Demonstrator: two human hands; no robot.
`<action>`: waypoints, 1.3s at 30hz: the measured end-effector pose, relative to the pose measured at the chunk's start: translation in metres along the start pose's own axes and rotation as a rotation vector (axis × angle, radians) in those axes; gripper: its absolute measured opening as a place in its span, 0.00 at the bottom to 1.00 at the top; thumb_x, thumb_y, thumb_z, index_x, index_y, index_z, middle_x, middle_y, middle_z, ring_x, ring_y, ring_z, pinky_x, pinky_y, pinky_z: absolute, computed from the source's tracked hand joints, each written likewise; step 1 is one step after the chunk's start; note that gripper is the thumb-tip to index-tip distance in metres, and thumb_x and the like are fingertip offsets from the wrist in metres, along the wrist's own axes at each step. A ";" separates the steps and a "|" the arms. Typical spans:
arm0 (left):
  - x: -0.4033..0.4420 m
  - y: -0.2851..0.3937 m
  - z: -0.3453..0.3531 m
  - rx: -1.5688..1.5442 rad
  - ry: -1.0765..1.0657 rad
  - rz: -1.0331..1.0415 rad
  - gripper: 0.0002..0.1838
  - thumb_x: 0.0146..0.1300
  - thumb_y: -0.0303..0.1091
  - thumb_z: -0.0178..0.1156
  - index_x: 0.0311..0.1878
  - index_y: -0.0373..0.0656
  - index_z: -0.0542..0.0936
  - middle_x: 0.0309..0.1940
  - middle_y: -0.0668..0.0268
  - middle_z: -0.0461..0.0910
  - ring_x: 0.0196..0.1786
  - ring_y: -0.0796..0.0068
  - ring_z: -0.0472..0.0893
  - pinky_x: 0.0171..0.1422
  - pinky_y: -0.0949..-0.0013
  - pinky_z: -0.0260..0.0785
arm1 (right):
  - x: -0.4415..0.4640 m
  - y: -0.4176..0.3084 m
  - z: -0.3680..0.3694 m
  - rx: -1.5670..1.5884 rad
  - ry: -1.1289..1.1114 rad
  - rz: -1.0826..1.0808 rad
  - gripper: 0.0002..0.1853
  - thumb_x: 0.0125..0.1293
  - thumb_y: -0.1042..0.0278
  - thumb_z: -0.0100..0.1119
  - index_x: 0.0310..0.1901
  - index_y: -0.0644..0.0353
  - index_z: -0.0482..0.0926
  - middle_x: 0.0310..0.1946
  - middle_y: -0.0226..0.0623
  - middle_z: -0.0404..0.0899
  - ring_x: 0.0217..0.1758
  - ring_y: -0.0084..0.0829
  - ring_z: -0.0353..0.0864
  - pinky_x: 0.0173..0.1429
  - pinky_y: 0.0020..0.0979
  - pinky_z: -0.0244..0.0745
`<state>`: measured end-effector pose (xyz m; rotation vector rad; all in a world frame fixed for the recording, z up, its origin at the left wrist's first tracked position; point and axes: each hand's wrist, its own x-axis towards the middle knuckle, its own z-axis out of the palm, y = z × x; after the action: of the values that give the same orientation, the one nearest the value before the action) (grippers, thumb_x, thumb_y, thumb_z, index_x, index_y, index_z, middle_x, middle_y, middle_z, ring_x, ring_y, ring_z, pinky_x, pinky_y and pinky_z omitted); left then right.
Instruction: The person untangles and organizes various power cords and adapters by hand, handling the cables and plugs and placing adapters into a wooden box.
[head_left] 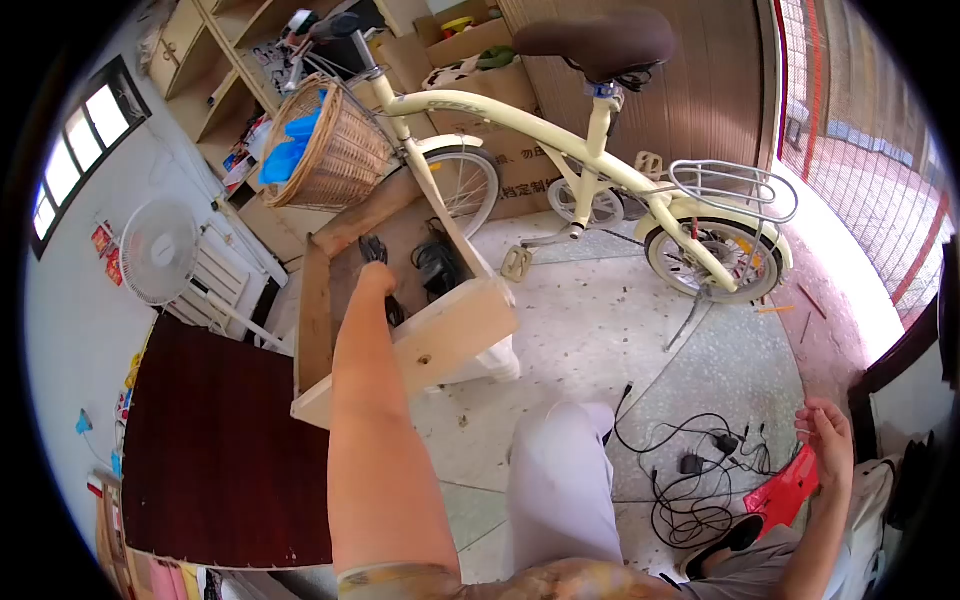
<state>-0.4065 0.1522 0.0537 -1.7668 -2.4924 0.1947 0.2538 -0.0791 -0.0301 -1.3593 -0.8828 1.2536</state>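
My left arm stretches forward into a wooden drawer (455, 325) on the floor. Inside it, my left hand (376, 280) is closed around a bundled black cable (373, 248), whose ends show above and below the hand. A black power adapter with its cord (437, 262) lies to the right of that hand in the drawer. My right hand (830, 440) is raised at the right, fingers curled together; a thin pale thing may be at the fingertips, too small to name. Below and left of it, loose black cables (690, 510) with adapters lie on the floor beside a red plastic bag (785, 492).
A cream bicycle (520, 120) with a wicker basket (335, 150) stands behind the drawer. Cardboard boxes (490, 90) are stacked beyond it. At left are a white fan (160, 250) and a dark brown panel (230, 450). A mesh gate (870, 120) is at right.
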 end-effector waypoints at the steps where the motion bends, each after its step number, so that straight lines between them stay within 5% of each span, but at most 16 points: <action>1: 0.005 0.001 0.008 0.225 -0.137 0.073 0.16 0.54 0.35 0.48 0.37 0.30 0.76 0.37 0.49 0.76 0.42 0.55 0.75 0.44 0.64 0.67 | 0.000 0.001 -0.002 0.012 0.005 0.014 0.10 0.62 0.64 0.49 0.42 0.58 0.73 0.30 0.28 0.76 0.32 0.19 0.74 0.36 0.19 0.69; 3: 0.003 0.017 0.008 0.453 -0.267 0.154 0.18 0.54 0.37 0.48 0.38 0.31 0.77 0.38 0.49 0.76 0.44 0.54 0.75 0.46 0.65 0.67 | 0.000 0.001 -0.004 0.015 0.021 0.014 0.10 0.62 0.64 0.49 0.42 0.58 0.73 0.30 0.28 0.76 0.32 0.19 0.74 0.36 0.19 0.69; 6: -0.028 0.043 -0.004 -0.144 -0.347 -0.022 0.22 0.58 0.41 0.44 0.44 0.30 0.74 0.46 0.47 0.72 0.50 0.53 0.72 0.50 0.61 0.64 | 0.006 0.007 -0.012 0.031 0.028 0.013 0.10 0.62 0.64 0.48 0.42 0.59 0.73 0.30 0.29 0.76 0.31 0.19 0.74 0.35 0.19 0.69; 9: -0.028 0.046 -0.007 -0.107 -0.486 -0.088 0.23 0.59 0.42 0.43 0.46 0.30 0.72 0.48 0.48 0.71 0.51 0.51 0.70 0.52 0.61 0.63 | 0.008 0.007 -0.009 0.053 0.034 0.011 0.10 0.62 0.65 0.48 0.42 0.59 0.72 0.30 0.30 0.76 0.31 0.19 0.75 0.34 0.19 0.69; 12: -0.022 0.034 0.000 -0.088 -0.409 -0.020 0.24 0.60 0.44 0.42 0.46 0.30 0.72 0.48 0.48 0.71 0.51 0.52 0.71 0.52 0.61 0.62 | 0.007 0.006 -0.005 0.059 0.056 0.032 0.10 0.62 0.65 0.48 0.42 0.60 0.72 0.30 0.30 0.76 0.31 0.20 0.75 0.34 0.19 0.69; 17: 0.006 -0.015 0.037 -0.100 -0.348 0.174 0.23 0.58 0.47 0.44 0.46 0.37 0.75 0.46 0.51 0.73 0.48 0.58 0.73 0.50 0.60 0.63 | 0.000 0.013 -0.012 0.031 0.055 0.060 0.13 0.62 0.64 0.49 0.44 0.63 0.72 0.35 0.30 0.75 0.38 0.21 0.74 0.41 0.22 0.70; 18: -0.018 0.009 -0.004 -0.178 -0.567 -0.008 0.22 0.57 0.42 0.49 0.49 0.35 0.72 0.49 0.56 0.72 0.45 0.66 0.73 0.49 0.68 0.64 | -0.003 0.010 -0.009 0.054 0.100 0.043 0.13 0.61 0.64 0.49 0.44 0.63 0.72 0.36 0.31 0.75 0.40 0.21 0.74 0.42 0.21 0.69; 20: 0.007 -0.031 0.008 -0.312 -0.402 0.029 0.20 0.59 0.42 0.47 0.49 0.39 0.73 0.46 0.55 0.73 0.45 0.63 0.72 0.47 0.65 0.65 | -0.001 0.011 -0.019 0.086 0.128 0.031 0.15 0.61 0.63 0.50 0.46 0.63 0.72 0.38 0.32 0.75 0.41 0.22 0.73 0.45 0.21 0.68; 23: 0.069 -0.079 -0.001 0.139 0.296 0.189 0.20 0.61 0.42 0.42 0.49 0.39 0.71 0.43 0.51 0.74 0.47 0.53 0.72 0.49 0.59 0.64 | 0.006 0.021 -0.040 0.059 0.185 -0.012 0.14 0.61 0.64 0.49 0.45 0.63 0.72 0.37 0.35 0.76 0.39 0.23 0.74 0.44 0.21 0.68; 24: 0.056 -0.066 -0.020 0.070 0.567 0.199 0.19 0.61 0.42 0.43 0.49 0.41 0.71 0.44 0.53 0.74 0.47 0.52 0.72 0.49 0.59 0.64 | 0.004 0.018 -0.039 0.053 0.221 -0.014 0.13 0.61 0.64 0.49 0.45 0.63 0.72 0.37 0.35 0.76 0.39 0.22 0.74 0.43 0.21 0.68; 26: 0.030 0.003 -0.073 -0.224 0.705 0.361 0.17 0.63 0.39 0.43 0.51 0.42 0.70 0.47 0.58 0.73 0.50 0.60 0.72 0.52 0.66 0.63 | 0.015 0.024 -0.048 0.060 0.293 -0.001 0.13 0.59 0.67 0.52 0.44 0.63 0.72 0.36 0.33 0.76 0.37 0.21 0.74 0.42 0.20 0.69; 28: -0.022 0.073 -0.095 -0.716 0.635 0.641 0.16 0.63 0.35 0.44 0.50 0.38 0.70 0.49 0.61 0.71 0.52 0.70 0.70 0.56 0.71 0.60 | 0.028 0.038 -0.052 0.071 0.347 0.019 0.13 0.57 0.68 0.53 0.44 0.63 0.73 0.34 0.33 0.76 0.36 0.21 0.75 0.41 0.20 0.69; 32: -0.178 0.224 -0.091 -0.870 0.470 0.869 0.13 0.63 0.29 0.45 0.49 0.36 0.71 0.46 0.62 0.73 0.50 0.74 0.71 0.57 0.73 0.59 | 0.055 0.086 -0.060 0.110 0.422 0.068 0.15 0.49 0.73 0.58 0.41 0.63 0.75 0.29 0.30 0.76 0.30 0.20 0.74 0.36 0.19 0.69; 37: -0.266 0.320 -0.042 -0.979 0.203 0.999 0.10 0.58 0.26 0.49 0.44 0.37 0.74 0.40 0.64 0.75 0.44 0.75 0.73 0.52 0.74 0.62 | 0.061 0.176 -0.036 0.001 0.320 0.178 0.21 0.51 0.66 0.54 0.50 0.55 0.72 0.46 0.34 0.73 0.53 0.29 0.67 0.57 0.35 0.52; 39: -0.276 0.339 -0.018 -1.050 0.113 1.023 0.10 0.58 0.25 0.49 0.43 0.37 0.73 0.39 0.63 0.75 0.42 0.75 0.74 0.51 0.75 0.62 | 0.056 0.204 -0.022 0.041 0.383 0.356 0.21 0.48 0.72 0.56 0.48 0.60 0.72 0.38 0.39 0.77 0.49 0.33 0.72 0.48 0.30 0.66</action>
<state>0.0039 0.0039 0.0231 -3.0855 -1.3486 -1.3134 0.2597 -0.0683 -0.2422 -1.7013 -0.3565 1.2052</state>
